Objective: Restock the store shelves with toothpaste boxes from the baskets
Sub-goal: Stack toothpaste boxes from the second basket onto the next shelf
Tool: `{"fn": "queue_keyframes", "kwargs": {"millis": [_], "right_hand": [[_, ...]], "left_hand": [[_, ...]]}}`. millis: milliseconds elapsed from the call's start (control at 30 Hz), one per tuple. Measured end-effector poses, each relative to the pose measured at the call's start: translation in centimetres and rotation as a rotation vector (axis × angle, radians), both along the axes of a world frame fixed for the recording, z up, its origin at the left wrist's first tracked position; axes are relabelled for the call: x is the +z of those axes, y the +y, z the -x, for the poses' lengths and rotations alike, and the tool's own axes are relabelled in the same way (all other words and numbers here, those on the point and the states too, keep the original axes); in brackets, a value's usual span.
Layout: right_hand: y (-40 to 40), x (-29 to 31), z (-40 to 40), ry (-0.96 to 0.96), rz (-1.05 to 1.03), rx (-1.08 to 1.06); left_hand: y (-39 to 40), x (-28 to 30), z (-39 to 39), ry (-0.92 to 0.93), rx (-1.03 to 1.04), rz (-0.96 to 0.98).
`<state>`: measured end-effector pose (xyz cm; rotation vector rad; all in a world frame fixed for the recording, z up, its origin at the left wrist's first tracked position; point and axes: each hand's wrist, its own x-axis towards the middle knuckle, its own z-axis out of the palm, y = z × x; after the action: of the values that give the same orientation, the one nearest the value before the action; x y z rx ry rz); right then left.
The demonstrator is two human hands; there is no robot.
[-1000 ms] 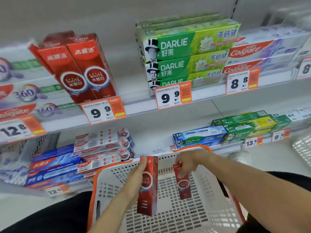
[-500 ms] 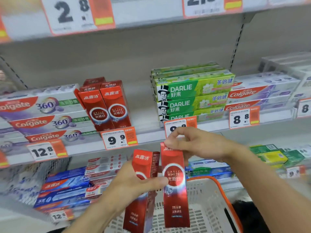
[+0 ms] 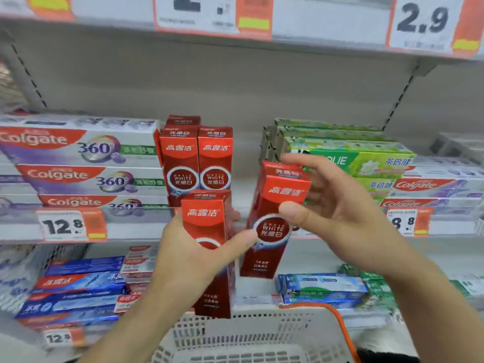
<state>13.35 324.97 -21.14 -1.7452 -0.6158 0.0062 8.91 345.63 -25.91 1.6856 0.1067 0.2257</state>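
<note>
Two boxes up, neither shelved yet.
My left hand (image 3: 193, 260) grips one red cardboard toothpaste box (image 3: 207, 247); my right hand (image 3: 337, 218) pinches a second red box (image 3: 275, 218), both before the shelved red boxes (image 3: 196, 163), above the white plastic basket (image 3: 248, 339).

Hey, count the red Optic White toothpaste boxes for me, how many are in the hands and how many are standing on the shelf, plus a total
Held in the left hand: 1 red box
Held in the right hand: 1 red box
Standing upright on the shelf: 3 visible, two in front and one top showing behind
Total: 5 red boxes in view; any further back are hidden.
</note>
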Motion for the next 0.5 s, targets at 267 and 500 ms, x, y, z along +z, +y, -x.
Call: {"fn": "queue_keyframes", "kwargs": {"millis": [267, 500], "right_hand": [[1.5, 4.6, -2.1, -0.380, -0.050, -0.162], [4.2, -1.2, -4.1, -0.363, 0.161, -0.184]], "left_hand": [[1.2, -0.1, 0.5, -0.059, 0.233, 0.016], [1.3, -0.4, 0.5, -0.061, 0.198, -0.053]]}}
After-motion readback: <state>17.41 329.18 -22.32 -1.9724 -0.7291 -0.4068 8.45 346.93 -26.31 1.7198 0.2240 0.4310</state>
